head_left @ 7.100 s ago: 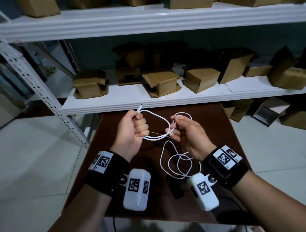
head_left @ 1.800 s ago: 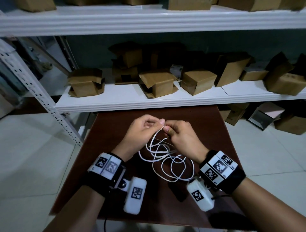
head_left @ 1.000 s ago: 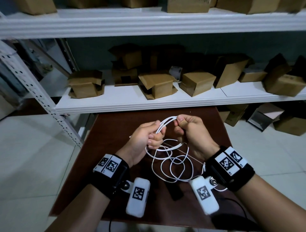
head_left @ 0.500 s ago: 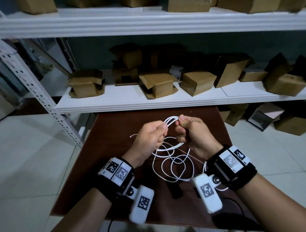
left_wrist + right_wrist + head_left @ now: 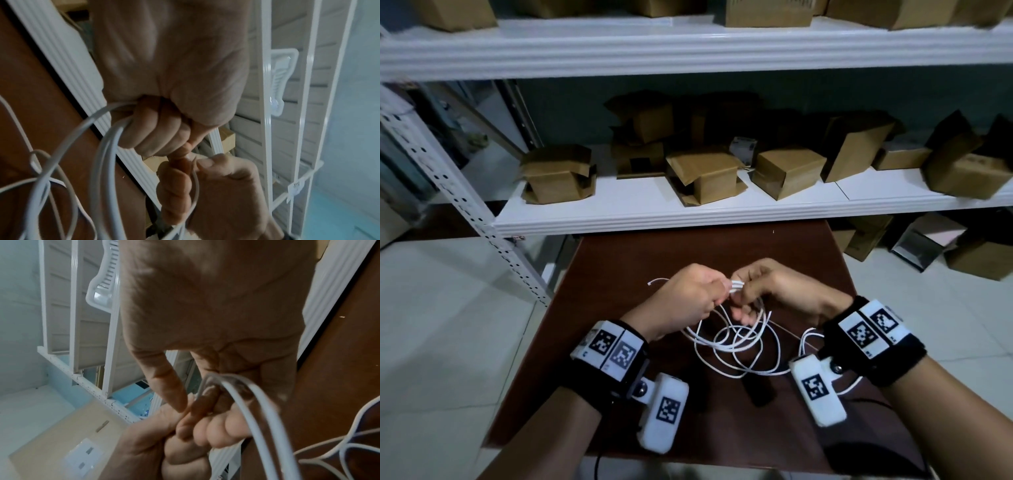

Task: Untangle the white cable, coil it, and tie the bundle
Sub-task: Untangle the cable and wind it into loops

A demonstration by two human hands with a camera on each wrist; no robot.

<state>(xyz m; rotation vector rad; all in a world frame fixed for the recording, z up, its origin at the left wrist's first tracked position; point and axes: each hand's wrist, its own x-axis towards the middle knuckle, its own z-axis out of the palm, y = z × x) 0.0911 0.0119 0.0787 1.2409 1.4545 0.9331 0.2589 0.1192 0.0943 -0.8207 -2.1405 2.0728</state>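
The white cable (image 5: 736, 342) hangs in several loose loops over the brown table (image 5: 619, 260). My left hand (image 5: 698, 294) is curled round a bunch of its strands; the left wrist view shows the strands (image 5: 107, 129) running out of the fist. My right hand (image 5: 767, 291) faces it, knuckles nearly touching, and pinches the same strands (image 5: 736, 285) between thumb and fingers. In the right wrist view the cable (image 5: 236, 386) passes under the curled fingers (image 5: 168, 386). One free cable end (image 5: 652, 282) sticks out to the left of my left hand.
A white metal shelf (image 5: 722, 212) with several brown cardboard boxes (image 5: 705, 174) stands just behind the table. More boxes (image 5: 976, 257) lie on the tiled floor at the right. A dark object (image 5: 756, 390) lies on the table under the loops.
Both hands have dropped lower and come closer together. The arch of strands that stood up between them is now pulled short and tight. The loops below still hang loose.
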